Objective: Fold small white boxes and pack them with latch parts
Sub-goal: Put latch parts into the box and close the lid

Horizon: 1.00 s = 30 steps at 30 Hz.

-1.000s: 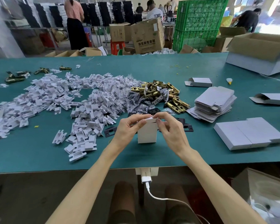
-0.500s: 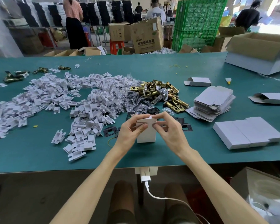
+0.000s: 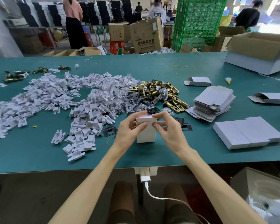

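The small white box (image 3: 146,132) stands upright on the green table (image 3: 152,70), near its front edge. The left hand (image 3: 130,128) and right hand (image 3: 166,129) grip its upper end from either side, fingertips pinched on the closed top flap. Black strike plates (image 3: 110,131) lie just beside it. Behind are brass latch parts (image 3: 162,94); to the right, flat box blanks (image 3: 214,101) and finished boxes (image 3: 247,135).
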{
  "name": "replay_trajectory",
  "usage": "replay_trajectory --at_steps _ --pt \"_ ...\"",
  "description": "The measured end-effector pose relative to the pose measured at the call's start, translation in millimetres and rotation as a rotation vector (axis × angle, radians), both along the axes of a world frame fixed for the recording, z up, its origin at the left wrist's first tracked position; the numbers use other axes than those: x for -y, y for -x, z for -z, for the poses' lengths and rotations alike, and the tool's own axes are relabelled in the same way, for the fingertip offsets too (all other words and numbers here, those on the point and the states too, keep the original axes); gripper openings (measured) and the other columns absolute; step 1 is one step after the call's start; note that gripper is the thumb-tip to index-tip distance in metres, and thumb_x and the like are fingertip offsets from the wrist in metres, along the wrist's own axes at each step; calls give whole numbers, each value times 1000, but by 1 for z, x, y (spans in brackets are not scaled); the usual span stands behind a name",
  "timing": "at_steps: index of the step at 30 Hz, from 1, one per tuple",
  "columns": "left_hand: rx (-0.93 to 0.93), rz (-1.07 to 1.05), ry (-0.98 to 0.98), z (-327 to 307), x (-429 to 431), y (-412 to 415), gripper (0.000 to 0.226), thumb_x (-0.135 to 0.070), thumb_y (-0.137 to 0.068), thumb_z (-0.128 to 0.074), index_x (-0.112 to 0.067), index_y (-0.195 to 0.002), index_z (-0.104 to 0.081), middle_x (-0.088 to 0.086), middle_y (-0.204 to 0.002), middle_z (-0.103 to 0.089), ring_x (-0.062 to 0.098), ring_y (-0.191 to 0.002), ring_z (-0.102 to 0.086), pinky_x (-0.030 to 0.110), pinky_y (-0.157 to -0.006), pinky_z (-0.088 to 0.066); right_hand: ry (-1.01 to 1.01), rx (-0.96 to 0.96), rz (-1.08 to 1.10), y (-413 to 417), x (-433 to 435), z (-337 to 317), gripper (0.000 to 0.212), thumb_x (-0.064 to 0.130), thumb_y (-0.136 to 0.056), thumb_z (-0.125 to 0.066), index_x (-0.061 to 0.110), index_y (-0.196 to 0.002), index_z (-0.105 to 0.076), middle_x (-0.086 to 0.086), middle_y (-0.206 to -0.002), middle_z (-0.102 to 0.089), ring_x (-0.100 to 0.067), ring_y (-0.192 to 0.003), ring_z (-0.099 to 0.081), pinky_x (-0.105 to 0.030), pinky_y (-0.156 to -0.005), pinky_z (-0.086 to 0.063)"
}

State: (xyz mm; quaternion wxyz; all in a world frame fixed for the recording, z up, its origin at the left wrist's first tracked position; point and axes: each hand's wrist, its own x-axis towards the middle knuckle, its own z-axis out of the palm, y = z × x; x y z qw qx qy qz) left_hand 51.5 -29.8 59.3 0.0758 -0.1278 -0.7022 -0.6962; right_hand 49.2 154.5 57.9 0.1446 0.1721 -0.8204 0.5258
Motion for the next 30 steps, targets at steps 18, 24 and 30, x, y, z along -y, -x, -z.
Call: replay_trajectory --at_steps 18,24,30 --pt "-69 -321 -77 13 -16 -15 15 -21 -93 -74 -18 -103 -64 -4 -123 -70 22 -104 -70 34 -88 -58 23 30 -4 1 -1 -1 22 19 -98 -68 33 -110 -56 17 -116 -65 3 -101 -67 -19 -80 -55" --pt "7 -318 -96 7 -10 -10 10 -28 -96 -72 -22 -99 -64 2 -116 -74 29 -100 -70 50 -86 -59 3 29 1 0 1 -1 20 18 -99 -67 30 -111 -57 15 -118 -65 7 -103 -66 -13 -78 -52" --pt "-63 -268 7 5 -4 -8 16 -21 -99 -70 -27 -114 -68 0 -114 -72 22 -105 -71 41 -85 -60 -11 32 11 1 1 0 20 19 -99 -67 33 -109 -56 15 -119 -65 7 -102 -66 -10 -79 -50"
